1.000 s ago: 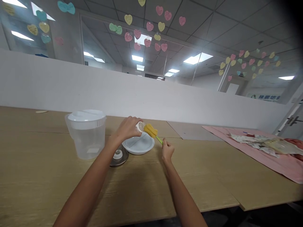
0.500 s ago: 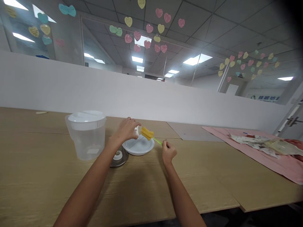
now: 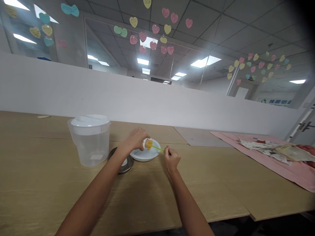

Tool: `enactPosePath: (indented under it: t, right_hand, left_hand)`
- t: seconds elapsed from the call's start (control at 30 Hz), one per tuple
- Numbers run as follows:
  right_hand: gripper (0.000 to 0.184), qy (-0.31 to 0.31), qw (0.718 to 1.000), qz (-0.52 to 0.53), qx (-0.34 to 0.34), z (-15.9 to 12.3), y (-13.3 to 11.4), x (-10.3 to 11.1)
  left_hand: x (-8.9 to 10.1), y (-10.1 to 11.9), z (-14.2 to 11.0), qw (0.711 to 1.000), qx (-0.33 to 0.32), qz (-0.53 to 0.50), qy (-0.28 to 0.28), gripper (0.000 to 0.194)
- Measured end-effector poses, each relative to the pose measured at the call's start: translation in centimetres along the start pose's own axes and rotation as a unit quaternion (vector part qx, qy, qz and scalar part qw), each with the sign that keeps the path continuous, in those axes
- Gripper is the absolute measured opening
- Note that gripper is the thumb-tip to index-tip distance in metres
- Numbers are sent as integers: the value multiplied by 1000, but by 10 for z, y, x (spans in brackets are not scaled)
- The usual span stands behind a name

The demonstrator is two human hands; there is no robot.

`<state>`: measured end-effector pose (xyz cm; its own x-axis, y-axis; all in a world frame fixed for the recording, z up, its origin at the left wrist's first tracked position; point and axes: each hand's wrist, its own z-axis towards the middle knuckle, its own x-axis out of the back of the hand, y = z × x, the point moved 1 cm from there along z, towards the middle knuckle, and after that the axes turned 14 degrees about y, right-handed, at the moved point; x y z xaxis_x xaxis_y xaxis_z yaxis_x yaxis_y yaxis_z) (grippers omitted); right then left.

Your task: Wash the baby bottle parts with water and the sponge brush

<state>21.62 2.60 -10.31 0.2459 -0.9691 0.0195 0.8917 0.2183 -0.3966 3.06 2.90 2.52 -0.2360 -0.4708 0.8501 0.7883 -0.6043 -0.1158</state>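
Observation:
My left hand (image 3: 136, 138) is closed round a small bottle (image 3: 144, 143) lying on its side in the air, its white-rimmed mouth towards the right. Most of the bottle is hidden by my fingers. In my closed right hand (image 3: 172, 158) is the thin green handle of a bottle brush (image 3: 150, 145). Its yellow sponge head is mostly inside the bottle mouth, with only the rear end showing. Both hands are above the white divided dish (image 3: 145, 158). Under my left forearm, a round metal lid or tray (image 3: 128, 167) bears a small white part, partly hidden.
A clear plastic jug (image 3: 91, 147) with a white lid stands at the left. A pink cloth (image 3: 278, 167) with papers and packets lies at the right. Behind the wooden table (image 3: 209, 183) runs a low white wall (image 3: 147, 105) with glass above.
The sponge head has gone from outside the bottle mouth to mostly inside it. My right hand has moved slightly left, and my left hand with the bottle has lowered a little.

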Motion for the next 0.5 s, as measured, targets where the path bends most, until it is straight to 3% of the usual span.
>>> enactPosePath:
  t: [0.13, 0.23, 0.37, 0.5]
  right_hand:
    - [44, -32, 998, 40, 46, -3, -11, 1]
    - [46, -34, 999, 28, 25, -3, -10, -1]
    - [45, -32, 986, -92, -135, 6, 10, -1]
    - [48, -110, 920, -213, -310, 12, 36, 0]
  left_hand:
    - [-4, 5, 1, 997, -10, -54, -49, 50]
    - [-8, 1, 3, 998, -16, -54, -41, 51]
    - [-13, -16, 2, 997, 27, 51, 53, 43]
    - [-18, -29, -2, 983, 52, 136, 108, 40]
